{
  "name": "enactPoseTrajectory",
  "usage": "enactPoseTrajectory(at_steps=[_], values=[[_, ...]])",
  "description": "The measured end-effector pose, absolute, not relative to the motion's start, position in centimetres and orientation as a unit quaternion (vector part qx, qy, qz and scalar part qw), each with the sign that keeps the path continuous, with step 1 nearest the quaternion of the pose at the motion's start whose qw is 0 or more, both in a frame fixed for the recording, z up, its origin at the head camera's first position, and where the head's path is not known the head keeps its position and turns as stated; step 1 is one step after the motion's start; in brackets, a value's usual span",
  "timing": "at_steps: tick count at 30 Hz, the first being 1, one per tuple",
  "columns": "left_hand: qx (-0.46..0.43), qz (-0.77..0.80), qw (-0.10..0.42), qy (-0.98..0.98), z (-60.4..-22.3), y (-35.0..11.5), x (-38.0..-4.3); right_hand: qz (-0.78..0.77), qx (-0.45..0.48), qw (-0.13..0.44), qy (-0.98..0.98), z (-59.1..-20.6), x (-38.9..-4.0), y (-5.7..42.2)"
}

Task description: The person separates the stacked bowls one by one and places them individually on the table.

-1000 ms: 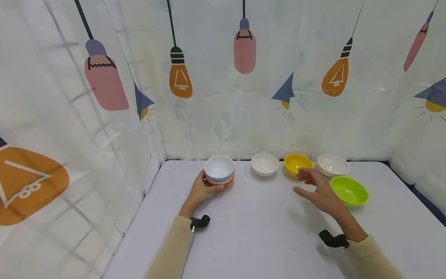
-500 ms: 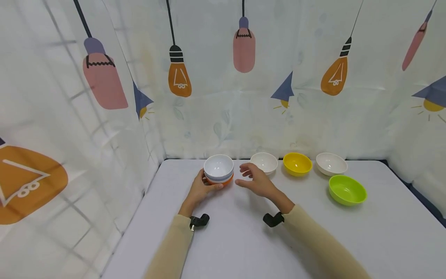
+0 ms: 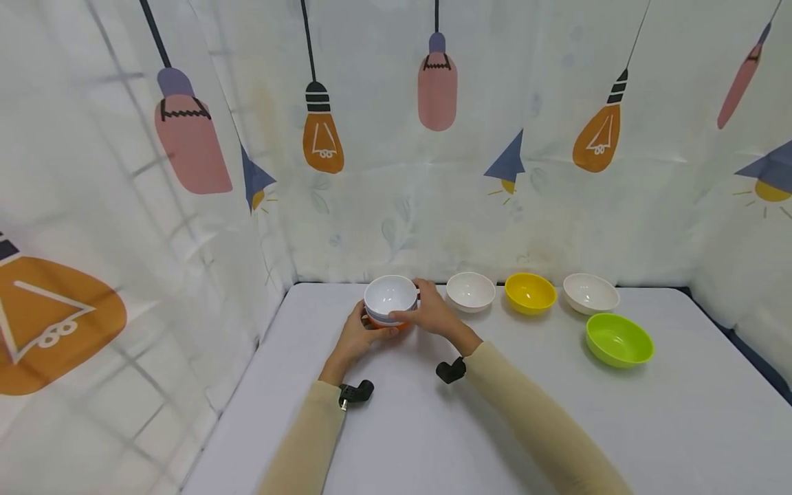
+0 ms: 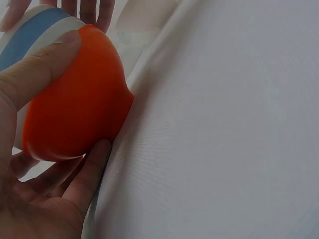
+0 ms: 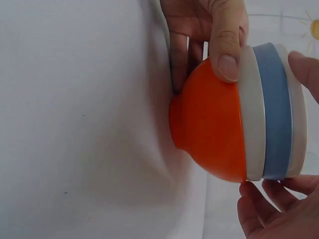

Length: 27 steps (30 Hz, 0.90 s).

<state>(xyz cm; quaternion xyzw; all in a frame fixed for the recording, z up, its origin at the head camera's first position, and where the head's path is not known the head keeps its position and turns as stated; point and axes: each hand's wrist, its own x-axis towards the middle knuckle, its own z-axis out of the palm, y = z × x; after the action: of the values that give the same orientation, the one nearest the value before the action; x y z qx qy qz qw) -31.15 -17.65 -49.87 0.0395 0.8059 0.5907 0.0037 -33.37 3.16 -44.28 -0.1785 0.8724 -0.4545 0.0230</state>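
Observation:
A stack of nested bowls stands at the table's back left: an orange bowl [image 5: 214, 124] lowest, with white and blue bands above it and a white bowl [image 3: 388, 292] on top. My left hand [image 3: 357, 338] grips the orange bowl from the left, its thumb across the side and fingers under and behind. From the right, my right hand [image 3: 436, 313] holds the upper bowls. In the right wrist view its thumb lies by the top white bowl, and its fingertips [image 5: 249, 191] meet the far side near the blue band [image 5: 277, 109].
Along the back edge, right of the stack, stand a white bowl [image 3: 470, 292], a yellow bowl [image 3: 530, 293] and another white bowl [image 3: 590, 293]. A lime green bowl [image 3: 619, 340] sits in front of the last one. A patterned curtain [image 3: 383, 206] hangs behind the table [image 3: 433, 426].
My right hand has swung left from beside the yellow and green bowls to the stack and now holds its upper bowls. The left hand has stayed on the orange bowl.

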Motion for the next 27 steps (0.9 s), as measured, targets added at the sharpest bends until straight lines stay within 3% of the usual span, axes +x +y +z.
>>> enactPoseTrajectory(at_steps=[12,27], values=[[0.046,0.59,-0.001,0.806,-50.0,-17.7,-31.2,-0.479,-0.203,0.038,0.853,-44.7,-34.7,2.1],[0.042,0.593,0.003,0.804,-49.9,-17.6,-31.1,-0.469,-0.231,0.007,0.853,-45.3,-35.2,2.3]])
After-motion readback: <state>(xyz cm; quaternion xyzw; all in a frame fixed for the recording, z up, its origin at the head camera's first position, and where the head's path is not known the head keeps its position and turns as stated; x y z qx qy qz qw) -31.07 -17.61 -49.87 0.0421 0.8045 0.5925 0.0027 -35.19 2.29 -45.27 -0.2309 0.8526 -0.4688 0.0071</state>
